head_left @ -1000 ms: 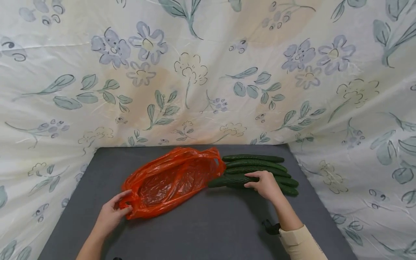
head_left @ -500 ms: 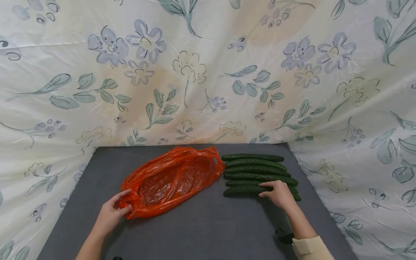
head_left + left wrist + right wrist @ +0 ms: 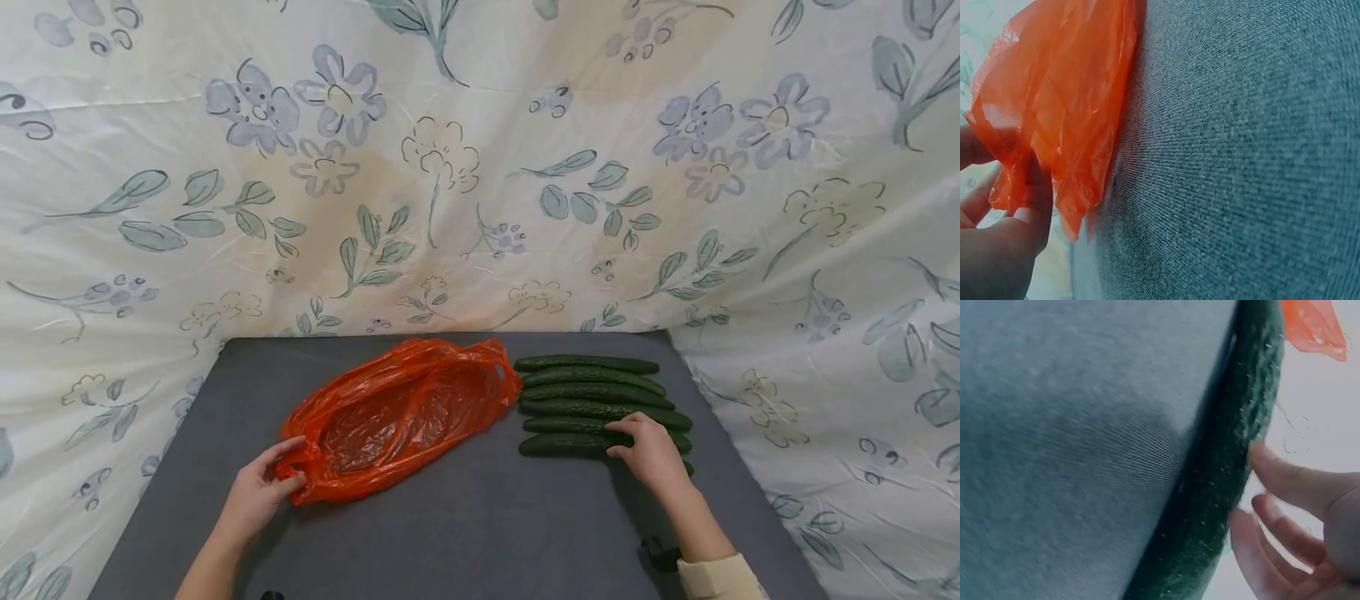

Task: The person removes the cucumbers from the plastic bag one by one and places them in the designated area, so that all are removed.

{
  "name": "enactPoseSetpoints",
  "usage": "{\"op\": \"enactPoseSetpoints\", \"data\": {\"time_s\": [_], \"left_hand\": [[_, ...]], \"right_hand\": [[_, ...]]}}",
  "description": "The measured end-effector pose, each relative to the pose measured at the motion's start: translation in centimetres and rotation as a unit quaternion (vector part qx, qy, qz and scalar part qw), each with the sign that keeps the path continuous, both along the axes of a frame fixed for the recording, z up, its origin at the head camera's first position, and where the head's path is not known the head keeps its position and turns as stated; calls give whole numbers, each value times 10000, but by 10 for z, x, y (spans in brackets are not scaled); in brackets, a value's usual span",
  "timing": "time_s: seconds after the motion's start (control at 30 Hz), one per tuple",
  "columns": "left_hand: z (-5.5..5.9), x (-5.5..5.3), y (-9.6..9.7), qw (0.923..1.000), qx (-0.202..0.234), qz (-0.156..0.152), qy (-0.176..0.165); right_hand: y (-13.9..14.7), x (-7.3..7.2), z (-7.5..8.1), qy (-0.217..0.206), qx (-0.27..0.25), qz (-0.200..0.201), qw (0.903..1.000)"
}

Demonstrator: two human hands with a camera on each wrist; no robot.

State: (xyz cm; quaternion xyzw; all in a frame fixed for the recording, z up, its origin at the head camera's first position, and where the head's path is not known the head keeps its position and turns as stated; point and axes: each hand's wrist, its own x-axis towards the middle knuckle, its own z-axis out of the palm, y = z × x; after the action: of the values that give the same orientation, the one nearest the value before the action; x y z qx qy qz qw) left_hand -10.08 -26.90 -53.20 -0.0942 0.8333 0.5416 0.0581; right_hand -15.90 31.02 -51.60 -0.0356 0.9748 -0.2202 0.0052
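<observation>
In the head view an orange-red plastic bag [image 3: 405, 417] lies on its side with its mouth gaping. My left hand [image 3: 258, 492] grips one handle loop at the bag's near-left corner; in the left wrist view the thin film [image 3: 1079, 81] bunches between thumb and fingers. To the right, my right hand [image 3: 648, 454] has its thumb and fingertips on the nearest dark green cucumber [image 3: 558, 446]. In the right wrist view, the fingertips [image 3: 1244, 519] sit at the upper edge of that cucumber [image 3: 1210, 506], which lies along the grey cloth.
Several more cucumbers [image 3: 592, 390] lie side by side in a row behind, their left ends close to the bag's far-right handle. A grey cloth-covered table [image 3: 465, 533] carries everything. Floral fabric [image 3: 480, 208] hangs behind and at both sides.
My right hand has shifted right and toward me with a cucumber, which now lies level as the nearest of the row. The left hand and the bag have stayed put.
</observation>
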Motion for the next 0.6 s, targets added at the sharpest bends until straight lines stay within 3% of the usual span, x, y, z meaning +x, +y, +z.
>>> {"op": "enactPoseSetpoints", "data": {"time_s": [0.27, 0.4, 0.5, 0.6], "left_hand": [[0, 2, 0, 9996, -139, -114, 238], [1, 4, 0, 9967, -518, -219, 579], [0, 7, 0, 9882, -1060, -332, 1055], [0, 12, 0, 9716, -1717, -400, 1576]], "right_hand": [[9, 1, -2, 2, -185, 82, 9998], [13, 7, -1, 152, -250, 161, 9994], [18, 13, 3, 363, -387, 278, 9982], [27, 19, 10, 673, -419, 364, 9962]]}}
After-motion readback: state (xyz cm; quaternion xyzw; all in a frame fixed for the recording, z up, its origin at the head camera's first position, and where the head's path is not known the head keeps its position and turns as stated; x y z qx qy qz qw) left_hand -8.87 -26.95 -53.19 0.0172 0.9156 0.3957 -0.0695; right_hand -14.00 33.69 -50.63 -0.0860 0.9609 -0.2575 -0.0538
